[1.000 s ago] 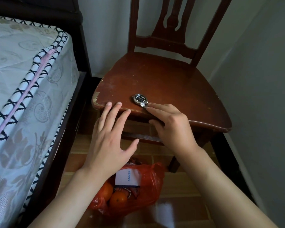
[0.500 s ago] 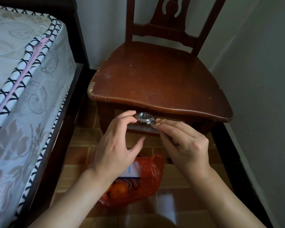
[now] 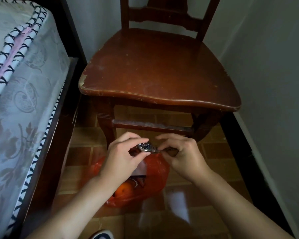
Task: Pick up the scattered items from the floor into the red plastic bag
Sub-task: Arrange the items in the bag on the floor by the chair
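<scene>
A metal wristwatch with a dark dial is held in the air between both hands, just above the red plastic bag. My left hand pinches the watch case with thumb and fingers. My right hand pinches the metal strap on the watch's right side. The bag lies open on the tiled floor below the hands. Inside it I see an orange, a white card and some dark items, partly hidden by my left wrist.
A brown wooden chair stands right behind the bag, its crossbar just beyond my hands. A bed with a patterned mattress fills the left. A grey wall closes the right side. Brown floor tiles lie near me.
The watch was lifted off the chair seat's front edge and brought down in front of the chair. Both hands now hold it low, over the red bag.
</scene>
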`<act>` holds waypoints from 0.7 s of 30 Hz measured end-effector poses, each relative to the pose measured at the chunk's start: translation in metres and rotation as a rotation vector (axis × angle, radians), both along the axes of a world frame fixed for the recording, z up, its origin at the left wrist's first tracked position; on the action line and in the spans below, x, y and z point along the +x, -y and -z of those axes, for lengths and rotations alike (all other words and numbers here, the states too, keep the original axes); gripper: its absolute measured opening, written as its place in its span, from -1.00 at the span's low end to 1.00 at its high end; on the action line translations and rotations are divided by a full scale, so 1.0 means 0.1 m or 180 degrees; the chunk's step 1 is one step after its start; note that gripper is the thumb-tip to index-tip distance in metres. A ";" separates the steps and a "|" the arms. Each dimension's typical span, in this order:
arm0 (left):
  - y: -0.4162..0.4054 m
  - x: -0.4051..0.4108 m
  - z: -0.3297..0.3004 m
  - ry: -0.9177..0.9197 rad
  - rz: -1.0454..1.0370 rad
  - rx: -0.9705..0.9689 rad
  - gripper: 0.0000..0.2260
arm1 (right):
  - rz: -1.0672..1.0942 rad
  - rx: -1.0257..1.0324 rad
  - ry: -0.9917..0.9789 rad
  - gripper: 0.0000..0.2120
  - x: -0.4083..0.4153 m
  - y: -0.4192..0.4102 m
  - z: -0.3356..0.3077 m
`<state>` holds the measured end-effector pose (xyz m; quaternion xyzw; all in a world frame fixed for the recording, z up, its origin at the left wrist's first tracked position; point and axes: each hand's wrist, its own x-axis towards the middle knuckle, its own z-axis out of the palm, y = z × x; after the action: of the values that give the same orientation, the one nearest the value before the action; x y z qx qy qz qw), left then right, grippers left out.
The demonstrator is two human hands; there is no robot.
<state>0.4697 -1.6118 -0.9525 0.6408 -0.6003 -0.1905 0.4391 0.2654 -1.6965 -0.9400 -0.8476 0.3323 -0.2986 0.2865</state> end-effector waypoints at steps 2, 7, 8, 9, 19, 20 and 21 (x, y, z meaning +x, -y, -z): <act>-0.01 -0.01 0.06 0.0109 0.0032 -0.0036 -0.64 | 0.0080 0.0453 -0.0093 -0.80 -0.01 0.00 0.10; -0.01 -0.02 0.17 0.0134 0.0184 -0.0230 -0.64 | -0.0011 0.1965 -0.0018 -0.74 -0.05 0.06 0.27; -0.01 -0.02 0.18 0.0123 0.0228 -0.0221 -0.64 | -0.0036 0.2187 0.0097 -0.72 -0.04 0.07 0.30; -0.02 -0.02 0.19 0.0114 0.0269 -0.0191 -0.64 | -0.0028 0.2319 0.0190 -0.72 -0.03 0.07 0.32; -0.07 0.10 0.36 0.0162 0.0413 0.0344 -0.65 | 0.0602 0.2617 -0.0011 -0.75 0.17 0.06 0.45; -0.08 0.11 0.39 0.0168 0.0431 0.0413 -0.65 | 0.0693 0.2599 -0.0047 -0.75 0.19 0.06 0.44; -0.09 0.13 0.41 0.0126 0.0437 0.0505 -0.63 | 0.0764 0.2578 -0.0094 -0.74 0.21 0.06 0.44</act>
<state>0.4826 -1.6023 -0.9939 0.6346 -0.6343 -0.2543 0.3609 0.2860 -1.7026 -0.9839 -0.6259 0.5233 -0.1629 0.5549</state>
